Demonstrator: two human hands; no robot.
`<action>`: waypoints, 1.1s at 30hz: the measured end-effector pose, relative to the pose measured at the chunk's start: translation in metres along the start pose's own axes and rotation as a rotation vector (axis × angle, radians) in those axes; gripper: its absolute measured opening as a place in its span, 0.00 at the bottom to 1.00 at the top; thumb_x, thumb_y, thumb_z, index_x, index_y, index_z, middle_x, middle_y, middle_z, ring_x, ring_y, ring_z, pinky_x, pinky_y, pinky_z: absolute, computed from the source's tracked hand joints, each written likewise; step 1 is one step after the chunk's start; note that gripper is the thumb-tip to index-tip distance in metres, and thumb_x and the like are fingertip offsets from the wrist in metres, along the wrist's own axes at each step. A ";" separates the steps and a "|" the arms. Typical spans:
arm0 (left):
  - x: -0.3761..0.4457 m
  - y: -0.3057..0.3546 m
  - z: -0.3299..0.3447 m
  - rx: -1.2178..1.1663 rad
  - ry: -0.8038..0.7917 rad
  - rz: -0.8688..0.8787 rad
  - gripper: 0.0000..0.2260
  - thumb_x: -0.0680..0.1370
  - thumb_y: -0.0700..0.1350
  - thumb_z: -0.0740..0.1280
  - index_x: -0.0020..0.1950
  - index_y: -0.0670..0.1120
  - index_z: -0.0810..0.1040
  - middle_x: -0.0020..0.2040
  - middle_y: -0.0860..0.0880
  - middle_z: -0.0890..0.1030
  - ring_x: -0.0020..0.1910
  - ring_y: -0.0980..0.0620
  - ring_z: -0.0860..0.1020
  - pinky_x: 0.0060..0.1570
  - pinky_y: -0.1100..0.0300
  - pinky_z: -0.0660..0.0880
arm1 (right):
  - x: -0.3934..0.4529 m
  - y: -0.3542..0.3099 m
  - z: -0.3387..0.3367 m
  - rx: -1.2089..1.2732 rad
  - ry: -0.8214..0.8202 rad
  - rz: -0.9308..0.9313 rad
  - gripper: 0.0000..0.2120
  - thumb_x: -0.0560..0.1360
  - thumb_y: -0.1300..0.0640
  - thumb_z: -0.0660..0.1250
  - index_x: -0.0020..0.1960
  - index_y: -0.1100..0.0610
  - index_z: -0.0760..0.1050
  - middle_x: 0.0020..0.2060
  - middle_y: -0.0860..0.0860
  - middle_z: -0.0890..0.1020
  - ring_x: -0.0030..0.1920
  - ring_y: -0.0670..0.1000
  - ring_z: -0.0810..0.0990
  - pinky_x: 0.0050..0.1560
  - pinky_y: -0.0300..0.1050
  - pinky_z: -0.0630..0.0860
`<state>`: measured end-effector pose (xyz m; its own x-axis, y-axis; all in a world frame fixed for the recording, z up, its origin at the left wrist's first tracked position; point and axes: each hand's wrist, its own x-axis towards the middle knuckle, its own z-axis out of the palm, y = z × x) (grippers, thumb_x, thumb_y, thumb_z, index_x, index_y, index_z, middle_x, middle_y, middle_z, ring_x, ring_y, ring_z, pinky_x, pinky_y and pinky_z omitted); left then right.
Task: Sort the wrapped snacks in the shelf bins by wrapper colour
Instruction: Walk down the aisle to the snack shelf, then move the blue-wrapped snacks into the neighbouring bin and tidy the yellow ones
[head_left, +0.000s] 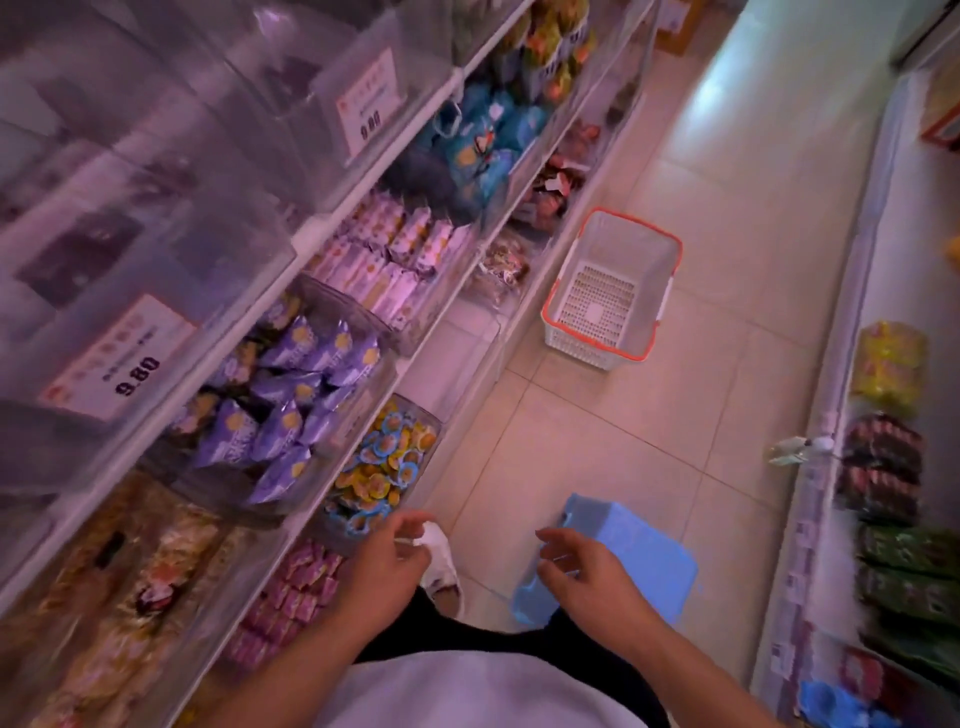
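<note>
Snack aisle, two bare hands held over the tiled floor beside the clear shelf bins.

Left hand (387, 558) and right hand (582, 571): fingers loosely curled, holding nothing. Blue plastic stool (631, 545), one, just beyond the right hand. White plastic basket with red rim (613, 291), one, well ahead. By the left hand: pink-wrapped snacks (298, 592); beyond, blue-and-yellow round snacks (382, 462), purple packets (291, 400). Price cards, two: near one (122, 358) reads "9.80".

A narrow shop aisle with a pale tiled floor (701, 260), white shelving (400, 135) left, perhaps a chest freezer (852, 322) right.
</note>
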<state>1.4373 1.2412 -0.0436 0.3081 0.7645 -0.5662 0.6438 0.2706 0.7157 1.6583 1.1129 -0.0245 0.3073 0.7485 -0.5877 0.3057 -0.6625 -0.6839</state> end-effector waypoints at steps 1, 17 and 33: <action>0.008 -0.001 -0.005 0.020 -0.021 -0.012 0.20 0.73 0.35 0.70 0.51 0.62 0.75 0.51 0.54 0.80 0.45 0.56 0.80 0.46 0.63 0.75 | 0.015 -0.012 0.001 -0.051 -0.037 -0.024 0.14 0.78 0.54 0.66 0.63 0.47 0.75 0.50 0.46 0.81 0.47 0.41 0.81 0.52 0.36 0.76; 0.073 0.004 -0.034 0.205 0.244 -0.192 0.16 0.75 0.43 0.71 0.63 0.48 0.79 0.57 0.48 0.80 0.56 0.46 0.79 0.55 0.65 0.68 | 0.228 -0.124 0.008 -1.108 -0.681 -0.689 0.26 0.78 0.51 0.61 0.75 0.52 0.63 0.65 0.57 0.73 0.63 0.58 0.75 0.61 0.49 0.73; 0.184 -0.110 0.046 0.712 0.628 -0.026 0.31 0.72 0.65 0.63 0.71 0.50 0.72 0.69 0.47 0.74 0.62 0.44 0.77 0.61 0.54 0.74 | 0.380 -0.084 0.122 -1.190 -0.445 -1.837 0.19 0.74 0.46 0.62 0.60 0.53 0.78 0.52 0.54 0.81 0.52 0.56 0.80 0.56 0.49 0.78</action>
<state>1.4555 1.3251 -0.2451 -0.0121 0.9943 -0.1063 0.9848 0.0303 0.1711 1.6399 1.4566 -0.2432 -0.9733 0.2253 0.0443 0.2238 0.9739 -0.0378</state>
